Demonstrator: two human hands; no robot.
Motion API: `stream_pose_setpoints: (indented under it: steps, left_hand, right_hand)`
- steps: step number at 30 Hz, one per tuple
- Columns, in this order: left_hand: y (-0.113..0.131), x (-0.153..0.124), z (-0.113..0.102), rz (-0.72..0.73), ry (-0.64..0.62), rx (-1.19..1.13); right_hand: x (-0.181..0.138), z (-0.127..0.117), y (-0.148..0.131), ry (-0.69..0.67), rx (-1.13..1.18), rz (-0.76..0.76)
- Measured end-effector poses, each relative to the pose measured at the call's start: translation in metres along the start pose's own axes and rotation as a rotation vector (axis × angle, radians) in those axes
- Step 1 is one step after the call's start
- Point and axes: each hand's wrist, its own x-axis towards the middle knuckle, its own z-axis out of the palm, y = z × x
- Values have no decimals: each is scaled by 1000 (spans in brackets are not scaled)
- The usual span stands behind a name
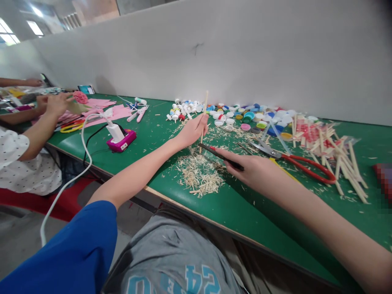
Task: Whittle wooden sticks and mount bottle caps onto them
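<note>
My left hand (193, 130) is closed around a thin wooden stick (206, 102), which stands nearly upright with its lower end just above the table. In my right hand (251, 166) is a dark utility knife (223, 156) with a bit of red on it. Its blade points left and meets the stick's lower part, just below my left fingers. Under both hands lies a heap of pale wood shavings (200, 175) on the green table (239, 208).
Many coloured bottle caps (248, 116) line the back wall. Red-handled scissors (294, 161) and bundled wooden sticks (344, 159) lie to the right. Leftward are a purple power strip (121, 141) with a white cable, pink sheets (112, 116), and a co-worker's hands (56, 104) at a pink flower.
</note>
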Motion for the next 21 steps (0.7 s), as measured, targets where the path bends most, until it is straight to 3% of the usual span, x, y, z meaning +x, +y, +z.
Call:
stream_pose_setpoints:
  steps: [8, 14, 21]
  left_hand:
    - [-14, 4, -1, 42, 34, 30]
    - [-12, 3, -1, 45, 41, 103]
    - [-8, 3, 6, 121, 73, 170]
  right_hand:
    - [7, 11, 5, 82, -4, -3]
    - [11, 11, -1, 17, -13, 81]
    - [5, 11, -1, 51, 15, 28]
